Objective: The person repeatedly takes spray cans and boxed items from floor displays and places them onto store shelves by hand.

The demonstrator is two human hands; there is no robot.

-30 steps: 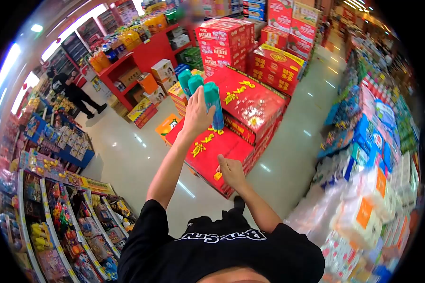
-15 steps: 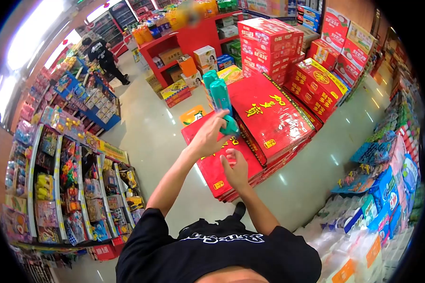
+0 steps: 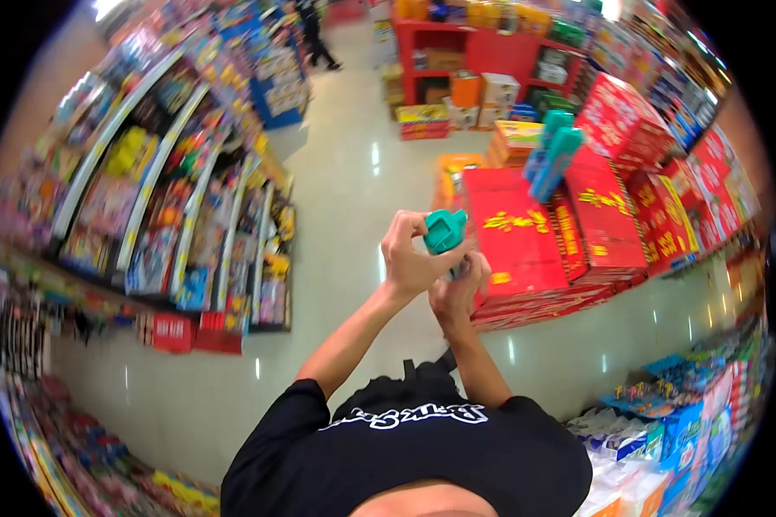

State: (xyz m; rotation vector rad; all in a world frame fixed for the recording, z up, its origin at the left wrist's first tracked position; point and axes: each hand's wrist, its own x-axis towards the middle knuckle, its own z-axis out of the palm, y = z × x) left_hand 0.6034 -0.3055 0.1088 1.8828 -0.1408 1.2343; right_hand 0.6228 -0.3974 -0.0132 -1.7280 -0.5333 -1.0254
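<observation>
Close in front of me, my left hand (image 3: 409,256) grips a spray can (image 3: 445,231) by its teal cap, thumb and fingers around the side. The cap's top, with a square recess, faces up at me. Just below and to the right, my right hand (image 3: 459,286) closes around the lower part of the same can, whose body is mostly hidden by both hands. Two similar teal-and-blue spray cans (image 3: 553,164) stand upright on the stacked red cartons (image 3: 510,228), out beyond my right hand.
A toy shelf (image 3: 159,189) runs along the left. More boxed drinks (image 3: 621,116) are piled at the right behind the cartons. Packaged goods (image 3: 681,422) lie at lower right. A person in dark clothes (image 3: 315,34) is far down the tiled aisle (image 3: 345,172).
The view has swung right, so the cartons sit further right. My left hand brought the spray can off the cartons toward me, and my right hand has closed on it.
</observation>
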